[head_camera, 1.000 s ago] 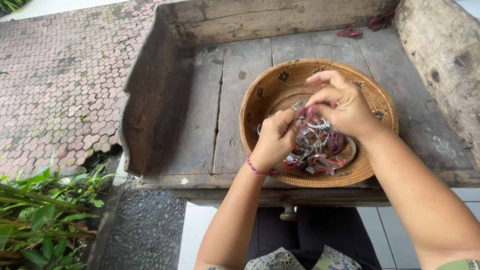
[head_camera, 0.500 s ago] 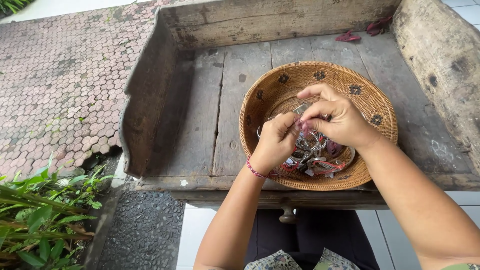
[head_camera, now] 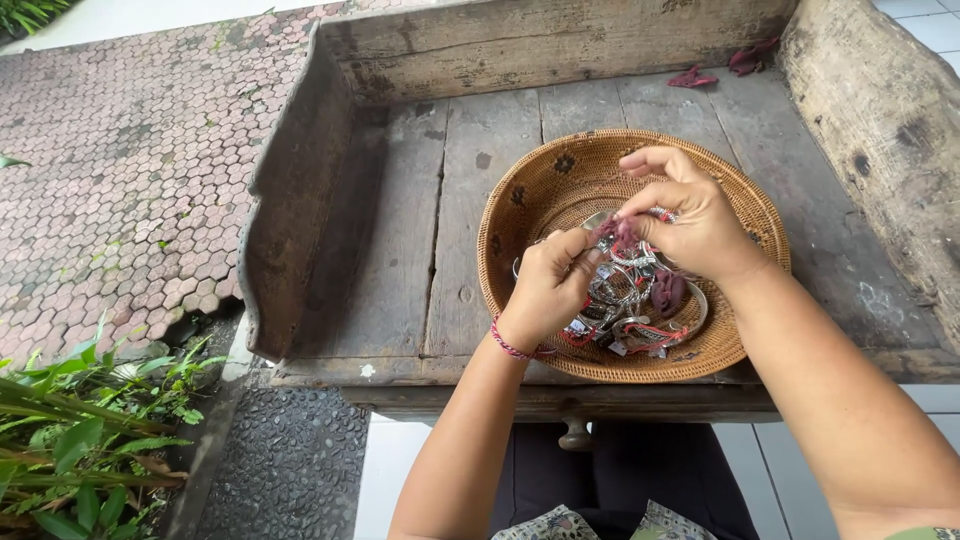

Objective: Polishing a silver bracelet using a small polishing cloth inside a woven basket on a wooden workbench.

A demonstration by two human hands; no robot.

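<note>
Silver bracelets (head_camera: 625, 285) – both hands (head_camera: 548, 285), woven basket (head_camera: 540, 190)

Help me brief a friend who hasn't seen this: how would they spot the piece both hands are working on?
Start at the wooden tray and find the round woven basket on it. Above its heap of bangles, the left hand and right hand pinch a small purple tuft, the only piece lifted clear of the heap.

A weathered wooden tray table (head_camera: 400, 250) with raised sides fills the middle. Red petals (head_camera: 720, 68) lie at its far right. Hexagonal brick paving (head_camera: 110, 170) spreads left; green plants (head_camera: 70, 440) grow near left.
</note>
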